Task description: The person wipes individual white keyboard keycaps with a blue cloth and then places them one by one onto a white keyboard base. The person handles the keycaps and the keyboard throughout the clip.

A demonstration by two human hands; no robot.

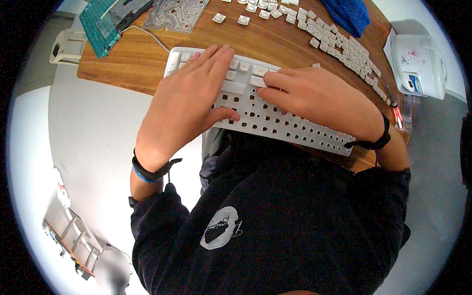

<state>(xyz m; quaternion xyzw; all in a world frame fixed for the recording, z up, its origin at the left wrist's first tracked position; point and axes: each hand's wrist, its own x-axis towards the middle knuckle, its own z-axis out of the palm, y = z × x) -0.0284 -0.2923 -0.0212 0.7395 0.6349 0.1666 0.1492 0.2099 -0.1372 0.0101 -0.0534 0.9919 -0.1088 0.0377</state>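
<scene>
A white keyboard lies at a slant on the near edge of the wooden table, partly over my lap. White keycaps sit on its left end, while the near rows and right part show bare dark square holes. My left hand lies flat across the left end, fingers stretched forward and thumb out over the holes. My right hand is bent over the middle, its fingertips closed at the right end of a wide white keycap. The palm hides the holes beneath it.
Many loose keycaps spread over the far right of the table. At the far left are a green cutting mat and a patterned circuit sheet. A blue cloth, a white container and a red-handled tool are on the right.
</scene>
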